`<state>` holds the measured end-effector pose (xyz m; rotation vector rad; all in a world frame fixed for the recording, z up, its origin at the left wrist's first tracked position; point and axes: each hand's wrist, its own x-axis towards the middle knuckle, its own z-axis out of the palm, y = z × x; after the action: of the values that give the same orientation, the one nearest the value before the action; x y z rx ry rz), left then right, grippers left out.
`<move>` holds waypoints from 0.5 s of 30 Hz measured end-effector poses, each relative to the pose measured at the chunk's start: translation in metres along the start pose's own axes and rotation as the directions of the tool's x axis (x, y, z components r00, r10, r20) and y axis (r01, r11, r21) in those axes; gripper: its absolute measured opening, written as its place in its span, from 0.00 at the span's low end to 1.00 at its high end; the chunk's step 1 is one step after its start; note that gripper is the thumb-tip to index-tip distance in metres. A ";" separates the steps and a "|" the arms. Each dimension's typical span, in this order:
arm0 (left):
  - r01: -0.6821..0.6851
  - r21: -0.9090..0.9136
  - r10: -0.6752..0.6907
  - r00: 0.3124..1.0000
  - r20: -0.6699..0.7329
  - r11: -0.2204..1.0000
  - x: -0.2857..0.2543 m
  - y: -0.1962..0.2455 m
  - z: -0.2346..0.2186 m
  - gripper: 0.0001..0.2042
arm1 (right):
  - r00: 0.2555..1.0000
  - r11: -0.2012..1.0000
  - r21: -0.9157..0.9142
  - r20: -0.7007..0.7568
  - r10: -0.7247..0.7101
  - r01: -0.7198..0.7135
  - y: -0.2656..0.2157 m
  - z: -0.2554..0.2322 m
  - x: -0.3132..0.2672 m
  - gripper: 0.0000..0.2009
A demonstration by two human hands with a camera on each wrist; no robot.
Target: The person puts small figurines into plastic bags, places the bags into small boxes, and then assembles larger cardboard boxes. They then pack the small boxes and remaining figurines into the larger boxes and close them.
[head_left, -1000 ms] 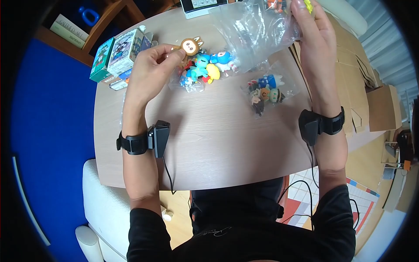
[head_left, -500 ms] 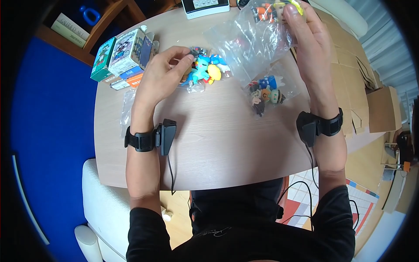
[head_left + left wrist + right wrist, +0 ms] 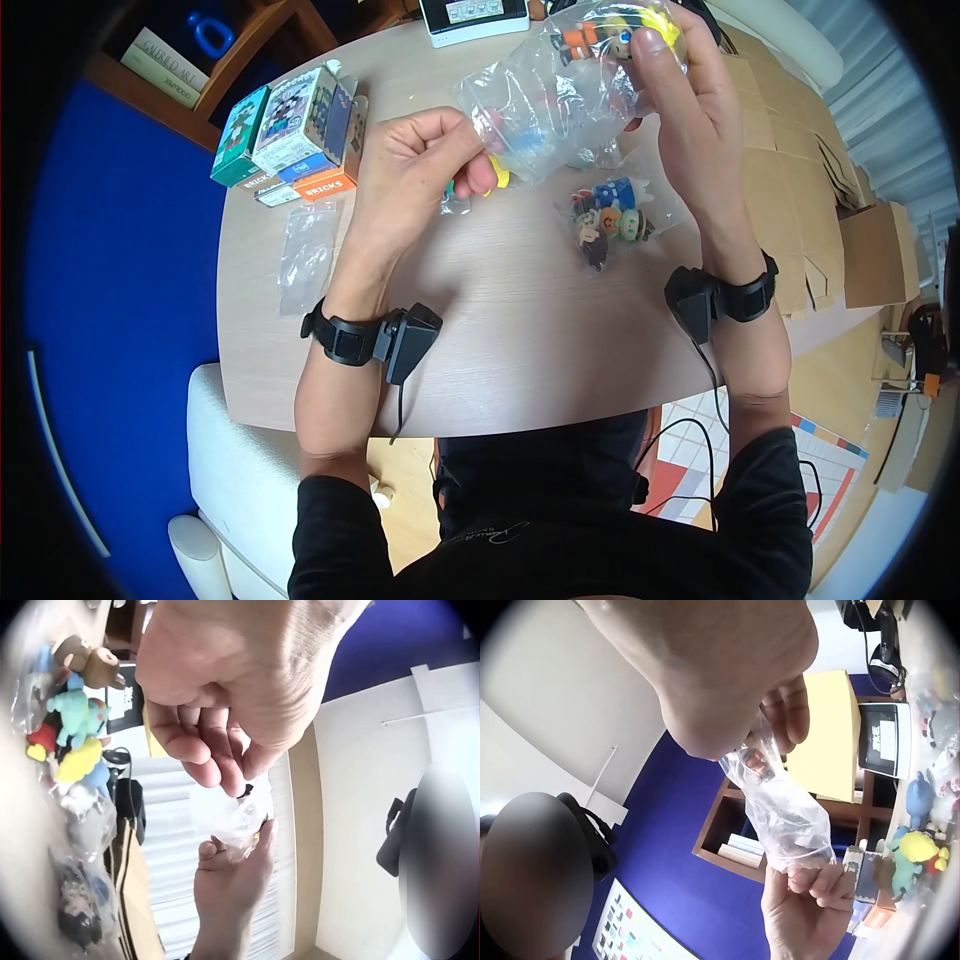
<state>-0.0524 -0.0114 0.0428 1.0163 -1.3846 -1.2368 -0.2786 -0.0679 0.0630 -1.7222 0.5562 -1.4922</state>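
A clear plastic bag is stretched between both hands above the table. My left hand pinches the bag's left edge between thumb and fingers. At the bag's far right end, my right hand grips the plastic around a small figure in orange and yellow, inside the bag. Beneath the bag lies a pile of toy figures, mostly covered in the head view; the left wrist view shows a turquoise figure and a brown figure there. A second bag of figures lies on the table below my right hand.
Several stacked toy boxes stand at the table's back left, with a flat clear bag in front of them. A white device with a screen sits at the back edge. Folded cardboard leans along the right side.
My left hand put the brown figure down on the pile, then moved right and took the bag's edge. My right hand brought the bag slightly left and nearer.
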 end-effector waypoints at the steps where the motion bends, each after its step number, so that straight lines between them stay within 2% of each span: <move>1: 0.032 -0.019 -0.031 0.999 0.014 0.999 0.000 0.001 -0.001 0.11 | 1.000 1.000 0.020 -0.007 0.007 -0.007 -0.001 0.001 0.000 0.14; 4: -0.006 -0.277 -0.001 1.000 -0.026 0.961 0.002 -0.010 0.012 0.14 | 0.999 0.997 0.062 -0.005 0.054 -0.054 -0.004 0.005 0.000 0.14; 7: 0.030 -0.407 -0.059 0.997 -0.058 0.913 0.003 -0.011 0.026 0.17 | 0.993 0.991 0.060 0.017 0.119 -0.120 -0.005 0.003 -0.002 0.14; 10: 0.132 -0.434 -0.122 0.991 0.050 0.891 0.004 -0.015 0.026 0.23 | 0.993 0.993 0.023 0.028 0.113 -0.113 -0.006 0.003 -0.001 0.13; 15: 0.170 -0.500 -0.113 0.983 0.143 0.849 0.006 -0.023 0.026 0.22 | 0.997 0.998 -0.026 0.043 0.060 -0.059 0.002 -0.003 -0.001 0.14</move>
<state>-0.0799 -0.0155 0.0209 0.6887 -0.9822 -1.6796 -0.2813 -0.0696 0.0607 -1.7382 0.5995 -1.4082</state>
